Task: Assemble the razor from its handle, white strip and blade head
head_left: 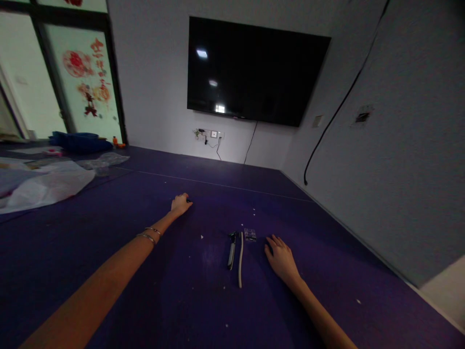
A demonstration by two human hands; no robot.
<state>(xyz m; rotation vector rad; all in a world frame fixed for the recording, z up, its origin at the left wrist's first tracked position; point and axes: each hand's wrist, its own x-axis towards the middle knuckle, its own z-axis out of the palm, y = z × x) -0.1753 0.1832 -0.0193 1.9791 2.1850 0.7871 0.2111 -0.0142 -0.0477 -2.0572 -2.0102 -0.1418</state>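
My left hand (180, 203) reaches far out over the purple surface, its fingers curled together. A small dark bit shows between the thumb and fingertips; I cannot make out what it is. My right hand (281, 258) rests palm down on the surface, fingers apart and slightly bent, holding nothing. Just left of it lies a small clear pack (250, 235) with dark marks. Between the hands lie a grey and black razor (231, 252) and, alongside it, a slim, slightly curved beige stick (240, 261).
Small white scraps (202, 237) dot the purple surface (163, 291). Crumpled clear plastic sheeting (54, 186) lies at the left, with a blue bundle (80, 142) behind it. A television (257, 70) hangs on the far wall. A black cable (341, 106) hangs down the right wall.
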